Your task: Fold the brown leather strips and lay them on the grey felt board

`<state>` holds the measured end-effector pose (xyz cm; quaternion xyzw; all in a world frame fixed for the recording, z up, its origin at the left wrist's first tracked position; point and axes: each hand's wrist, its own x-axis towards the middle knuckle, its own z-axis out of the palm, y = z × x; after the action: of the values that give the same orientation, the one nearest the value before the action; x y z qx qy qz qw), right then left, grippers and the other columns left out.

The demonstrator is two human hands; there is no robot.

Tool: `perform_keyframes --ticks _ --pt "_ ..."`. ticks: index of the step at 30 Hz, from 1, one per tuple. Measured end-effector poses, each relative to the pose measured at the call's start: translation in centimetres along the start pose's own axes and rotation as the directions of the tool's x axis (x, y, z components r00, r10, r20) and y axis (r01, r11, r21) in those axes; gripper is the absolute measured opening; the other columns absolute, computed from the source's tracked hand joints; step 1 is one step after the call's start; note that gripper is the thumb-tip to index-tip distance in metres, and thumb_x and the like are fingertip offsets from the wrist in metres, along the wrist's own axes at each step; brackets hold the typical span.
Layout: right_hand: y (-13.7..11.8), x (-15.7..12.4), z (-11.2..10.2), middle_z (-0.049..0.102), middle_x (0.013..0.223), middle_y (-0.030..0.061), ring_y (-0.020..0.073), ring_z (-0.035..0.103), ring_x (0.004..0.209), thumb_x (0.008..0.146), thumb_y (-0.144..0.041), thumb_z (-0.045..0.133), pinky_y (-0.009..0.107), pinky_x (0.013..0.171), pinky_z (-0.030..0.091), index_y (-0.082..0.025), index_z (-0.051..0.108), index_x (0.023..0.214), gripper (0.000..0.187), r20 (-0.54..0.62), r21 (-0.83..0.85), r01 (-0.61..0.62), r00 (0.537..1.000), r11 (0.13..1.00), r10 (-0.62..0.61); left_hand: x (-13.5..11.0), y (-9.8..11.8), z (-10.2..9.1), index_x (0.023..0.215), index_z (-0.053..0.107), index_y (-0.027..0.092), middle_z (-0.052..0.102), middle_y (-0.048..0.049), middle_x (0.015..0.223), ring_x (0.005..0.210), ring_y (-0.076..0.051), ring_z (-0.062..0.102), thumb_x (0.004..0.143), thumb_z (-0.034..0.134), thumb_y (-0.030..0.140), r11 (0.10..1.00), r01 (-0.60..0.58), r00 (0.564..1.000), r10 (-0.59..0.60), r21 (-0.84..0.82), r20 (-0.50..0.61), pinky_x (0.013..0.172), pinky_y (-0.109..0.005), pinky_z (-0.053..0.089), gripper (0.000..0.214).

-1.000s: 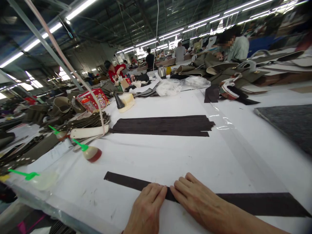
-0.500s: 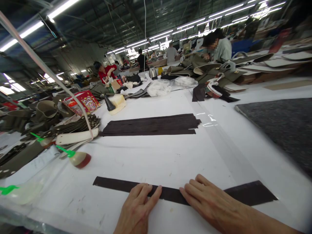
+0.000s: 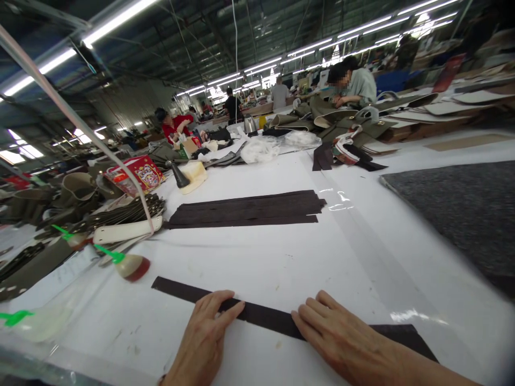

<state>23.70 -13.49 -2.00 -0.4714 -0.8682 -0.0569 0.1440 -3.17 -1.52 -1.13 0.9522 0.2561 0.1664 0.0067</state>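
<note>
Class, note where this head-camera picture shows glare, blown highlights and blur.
Head view: ceiling lights blow out; glare glints on the clear film beside the stacked strips; the grey mat blurs toward the edge; left hand and right hand on the dark strip look sharp.

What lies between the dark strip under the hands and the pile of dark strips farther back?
In the head view, only bare white table cover lies between the strip and the pile.

You're going bare-handed here, with your left hand (image 3: 200,343) and right hand (image 3: 341,340) both showing completely uncovered, and your right forearm (image 3: 418,370) is showing bare too, as far as it's visible.
</note>
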Motion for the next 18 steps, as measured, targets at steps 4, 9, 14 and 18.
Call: perform_keyframes --ticks 4,9,14,18 --pt "-0.2 0.1 0.2 0.054 0.092 0.0062 0.0216 0.050 0.081 0.081 0.004 0.044 0.041 0.084 0.040 -0.010 0.055 0.108 0.033 -0.005 -0.025 -0.020 1.000 0.999 0.020 2.5 4.0 0.9 0.127 0.053 0.018 0.059 -0.0104 0.112 0.101 -0.021 0.057 0.083 0.036 0.001 0.982 -0.079 0.995 0.068 -0.170 -0.067 0.086 -0.035 0.053 0.049" --pt "-0.1 -0.5 0.3 0.054 0.093 0.0062 0.0216 0.050 0.082 0.081 0.004 0.043 0.042 0.086 0.039 -0.010 0.050 0.117 0.039 0.019 0.056 -0.124 0.992 0.991 0.123 3.8 6.8 2.8 0.121 0.053 0.011 0.061 -0.0116 0.098 0.087 -0.022 0.057 0.080 0.035 0.000 0.953 -0.043 0.998 0.057 -0.298 0.036 0.078 -0.037 0.055 0.046" --pt "0.2 -1.4 -0.3 0.053 0.093 0.0040 0.0211 0.050 0.082 0.082 0.006 0.041 0.041 0.085 0.038 -0.016 0.049 0.117 0.042 0.095 0.170 -0.217 0.974 0.961 0.204 3.3 6.1 3.4 0.126 0.049 0.013 0.059 -0.0106 0.096 0.086 -0.023 0.055 0.082 0.036 -0.001 0.944 -0.088 0.994 0.106 -0.317 0.039 0.076 -0.038 0.054 0.049" --pt "0.6 -2.0 -0.9 0.053 0.095 0.0034 0.0198 0.050 0.085 0.081 0.010 0.040 0.038 0.089 0.036 -0.017 0.051 0.114 0.044 0.164 0.268 -0.258 0.962 0.928 0.220 3.5 5.9 3.0 0.128 0.048 0.015 0.059 -0.0095 0.097 0.086 -0.023 0.054 0.083 0.036 0.000 0.949 -0.118 0.985 0.148 -0.291 0.083 0.075 -0.039 0.054 0.049"
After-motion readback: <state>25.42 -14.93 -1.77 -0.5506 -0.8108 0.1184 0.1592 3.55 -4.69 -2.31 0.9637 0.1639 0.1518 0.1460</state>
